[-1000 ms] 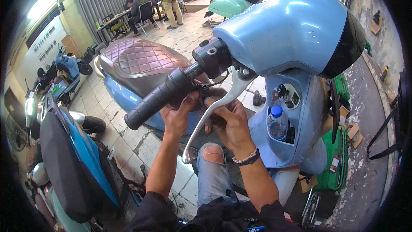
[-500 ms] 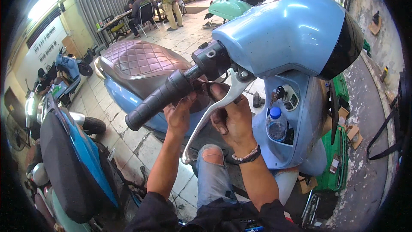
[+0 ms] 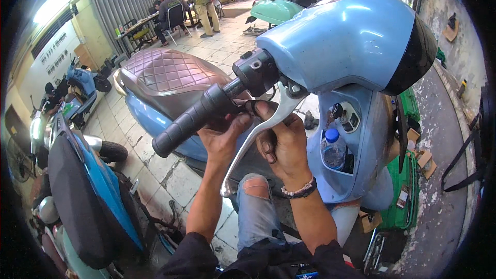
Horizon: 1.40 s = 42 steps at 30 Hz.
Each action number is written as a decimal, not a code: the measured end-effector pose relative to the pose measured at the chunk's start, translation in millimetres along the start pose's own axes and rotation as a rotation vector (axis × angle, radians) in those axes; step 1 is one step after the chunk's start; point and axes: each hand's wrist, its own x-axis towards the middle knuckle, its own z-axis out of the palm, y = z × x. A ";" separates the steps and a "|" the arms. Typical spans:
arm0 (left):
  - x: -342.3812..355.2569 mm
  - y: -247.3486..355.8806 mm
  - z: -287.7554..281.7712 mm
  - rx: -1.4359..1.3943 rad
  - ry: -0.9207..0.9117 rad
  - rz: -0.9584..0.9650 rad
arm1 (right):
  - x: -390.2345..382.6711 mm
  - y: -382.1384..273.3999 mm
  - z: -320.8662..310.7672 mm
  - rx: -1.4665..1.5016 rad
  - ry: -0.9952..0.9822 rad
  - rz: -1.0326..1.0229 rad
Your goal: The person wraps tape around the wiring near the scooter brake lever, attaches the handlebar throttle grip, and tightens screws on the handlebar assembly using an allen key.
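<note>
Both hands work close together beneath the black handlebar grip of a blue scooter. My left hand is closed, its thumb reaching toward my right fingertips; the grip covers part of its fingers. Behind the silver brake lever, my right hand has its fingers curled, thumb and index pinching at a small dark part between the hands. That part is too small and hidden to name. Above them sits the black switch housing, with a bare metal stretch of bar between it and the grip.
A water bottle with a blue cap stands in the scooter's front pocket. The brown quilted seat lies beyond my hands. At left is another scooter's black seat. A green tool case lies at right. Several people sit farther back.
My left hand has shifted right and its thumb now meets the right fingertips. My right hand has moved very slightly; the handlebar and lever are nearly unchanged.
</note>
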 end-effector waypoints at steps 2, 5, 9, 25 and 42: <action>-4.9 -5.4 4.2 -0.051 0.017 0.023 | -0.5 -1.1 -0.5 0.004 0.005 0.002; -11.2 -12.5 10.5 0.045 0.094 0.082 | -3.0 -2.3 -2.2 -0.014 -0.028 0.007; -17.8 -18.4 18.3 -0.004 0.230 0.103 | -8.2 -1.6 -7.1 -0.041 -0.086 0.010; -3.3 40.8 13.7 0.193 0.220 -0.196 | -16.3 -3.1 1.8 -0.261 -0.023 -0.165; -0.6 56.3 29.8 0.303 0.222 -0.247 | -20.3 24.0 -6.4 -0.644 0.077 -0.432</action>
